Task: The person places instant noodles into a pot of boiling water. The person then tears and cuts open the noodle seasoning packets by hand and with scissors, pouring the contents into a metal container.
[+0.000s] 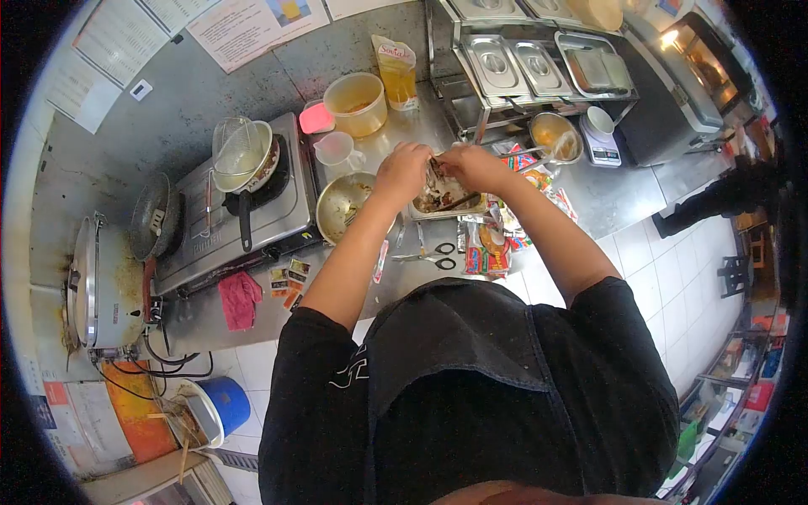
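Note:
My left hand (402,174) and my right hand (476,167) meet above a rectangular metal pan (459,214) with dark brown bits of food inside. The fingers of both hands are closed in a pinch around something small and dark between them, too small to make out. A metal bowl (330,220) with food remnants sits left of the pan, partly behind my left forearm. Black-handled scissors (439,256) lie in front of the pan. Colourful instant noodle packets (488,251) are spread beside and under my right forearm.
A two-burner gas stove (220,225) stands left, holding a pan with a strainer (238,150). At the back are a measuring jug (335,151), a yellowish tub (357,104) and an oil pouch (396,74). Right are an orange-filled bowl (553,135) and a scale (603,150).

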The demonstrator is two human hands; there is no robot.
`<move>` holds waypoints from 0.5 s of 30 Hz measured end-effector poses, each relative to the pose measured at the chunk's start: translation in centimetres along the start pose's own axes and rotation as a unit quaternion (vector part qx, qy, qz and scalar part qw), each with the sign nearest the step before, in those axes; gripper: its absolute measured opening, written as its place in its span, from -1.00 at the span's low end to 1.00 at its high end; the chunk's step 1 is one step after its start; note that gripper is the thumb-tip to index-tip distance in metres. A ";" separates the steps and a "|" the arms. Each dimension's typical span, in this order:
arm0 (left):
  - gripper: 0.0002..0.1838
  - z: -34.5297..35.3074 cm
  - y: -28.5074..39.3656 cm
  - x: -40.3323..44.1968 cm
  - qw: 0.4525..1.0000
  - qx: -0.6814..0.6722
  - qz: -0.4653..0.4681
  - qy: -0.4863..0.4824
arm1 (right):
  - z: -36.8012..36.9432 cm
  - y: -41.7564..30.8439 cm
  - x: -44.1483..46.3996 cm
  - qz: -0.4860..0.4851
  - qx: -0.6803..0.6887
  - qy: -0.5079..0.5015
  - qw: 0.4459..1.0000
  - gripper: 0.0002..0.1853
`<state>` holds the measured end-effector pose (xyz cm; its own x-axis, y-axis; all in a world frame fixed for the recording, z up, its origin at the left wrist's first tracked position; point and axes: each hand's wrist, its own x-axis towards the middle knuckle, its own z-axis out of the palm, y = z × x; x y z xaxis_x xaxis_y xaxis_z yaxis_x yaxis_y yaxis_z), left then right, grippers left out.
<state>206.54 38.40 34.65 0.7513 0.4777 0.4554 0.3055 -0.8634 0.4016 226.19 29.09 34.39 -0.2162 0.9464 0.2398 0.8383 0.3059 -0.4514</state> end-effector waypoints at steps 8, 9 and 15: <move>-0.88 0.8 0.3 0.1 0.990 -0.135 -0.023 0.027 | -0.7 -0.9 0.2 0.075 0.137 0.015 0.988 -0.78; -0.88 0.8 0.6 0.2 0.981 -0.187 -0.046 0.031 | 0.2 -0.4 0.4 0.088 0.164 0.023 0.982 -0.78; -0.87 2.2 -0.3 0.1 0.981 -0.171 -0.073 0.051 | 1.4 0.0 0.8 0.069 0.132 0.042 0.988 -0.75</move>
<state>207.78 38.36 32.84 0.6469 0.6203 0.4436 0.1775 -0.6882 0.7035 225.33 30.00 33.39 -0.0567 0.9726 0.2256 0.6953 0.2006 -0.6901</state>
